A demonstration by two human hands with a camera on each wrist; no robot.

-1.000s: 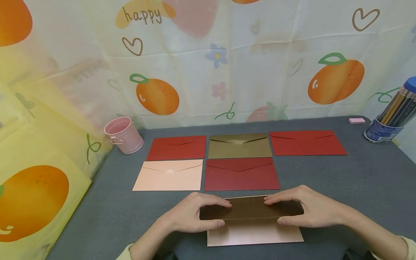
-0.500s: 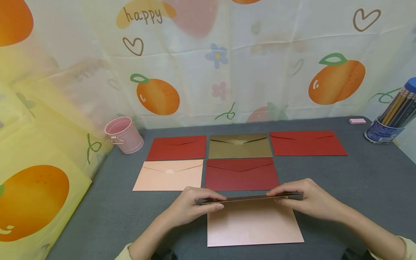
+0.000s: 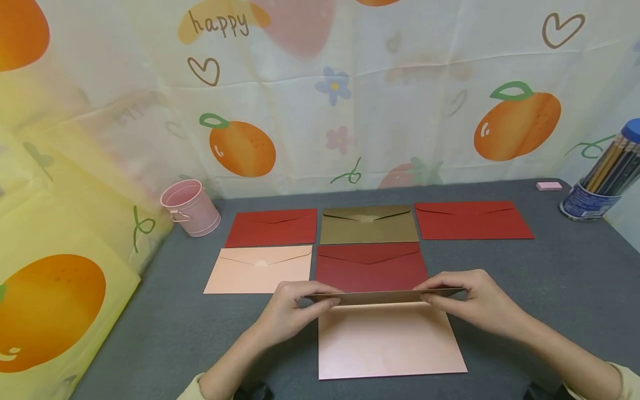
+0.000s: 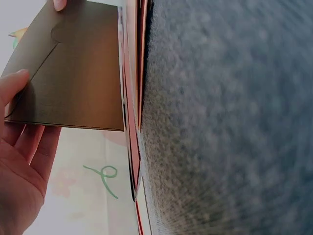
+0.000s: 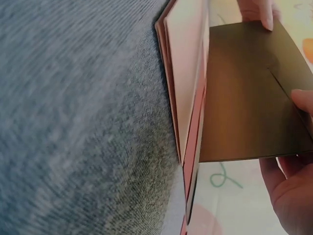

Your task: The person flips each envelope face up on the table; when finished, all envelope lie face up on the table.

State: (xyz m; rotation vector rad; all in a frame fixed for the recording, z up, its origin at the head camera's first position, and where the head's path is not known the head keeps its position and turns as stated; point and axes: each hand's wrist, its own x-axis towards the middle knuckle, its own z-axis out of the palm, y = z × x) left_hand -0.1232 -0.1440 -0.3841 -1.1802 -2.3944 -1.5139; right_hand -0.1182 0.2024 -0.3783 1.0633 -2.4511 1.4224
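A dark gold-brown envelope [image 3: 385,297] hangs level, a little above the grey table, seen nearly edge-on in the head view. My left hand [image 3: 327,298] pinches its left end and my right hand [image 3: 434,294] pinches its right end. Under it a larger pale pink envelope [image 3: 390,344] lies flat near the table's front edge. The left wrist view shows the brown envelope [image 4: 73,73] flap side out, with my thumb on it. In the right wrist view the same envelope [image 5: 249,98] stands clear of the pink one [image 5: 186,73].
Behind lie a red envelope [image 3: 272,228], a gold one [image 3: 369,226], another red one [image 3: 472,221], a pink one [image 3: 260,270] and a dark red one [image 3: 370,266]. A pink bucket [image 3: 190,207] stands back left; a pencil tub [image 3: 600,178] and a pink eraser [image 3: 548,185] sit back right.
Both hands have lifted the brown envelope off the pink one and carried it away from me, tipping it from face-up to nearly edge-on. More of the pink envelope shows.
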